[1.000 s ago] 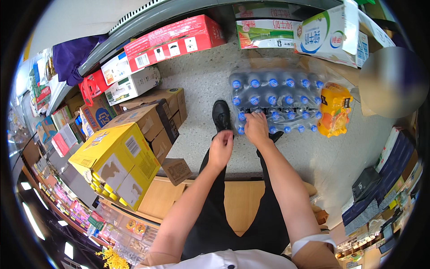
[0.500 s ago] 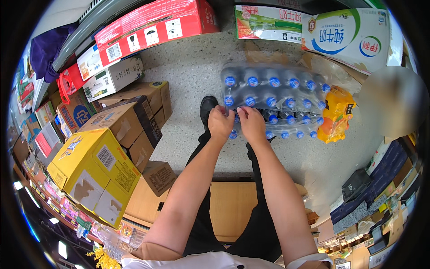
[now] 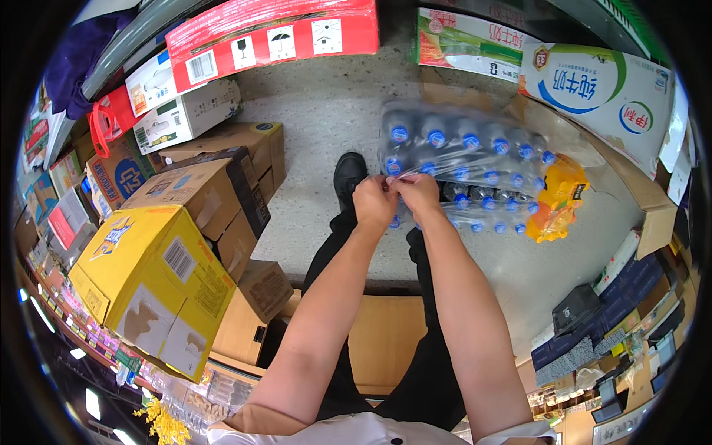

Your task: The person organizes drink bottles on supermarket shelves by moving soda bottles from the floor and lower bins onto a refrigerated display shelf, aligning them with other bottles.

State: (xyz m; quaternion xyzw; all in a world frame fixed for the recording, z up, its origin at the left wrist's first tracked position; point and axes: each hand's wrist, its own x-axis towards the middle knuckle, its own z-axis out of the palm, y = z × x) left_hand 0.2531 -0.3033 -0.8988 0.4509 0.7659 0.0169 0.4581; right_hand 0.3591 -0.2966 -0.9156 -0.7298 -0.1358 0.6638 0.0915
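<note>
Blue-capped bottles [image 3: 470, 142] stand on the floor [image 3: 304, 93], ahead and right of the right hand [image 3: 420, 196]; it and the left hand [image 3: 374, 202] pinch their clear wrap [image 3: 423, 167], fingertips together. Farther right sits an orange pack [image 3: 560, 199]; just beyond the left hand, 1 black shoe [image 3: 348, 175].

Bottles [image 3: 471, 141]: upright on the floor [image 3: 319, 259], blue caps up, standing close together in four rows; some caps at near left hidden. Bodies grey to dark; colour of contents unclear. Film [image 3: 445, 156]: clear, glossy, creased, stretched over the two far rows. Looks parted along the middle, where bottles show darker and sharper. Rows run left to right, right end slightly nearer.
</note>
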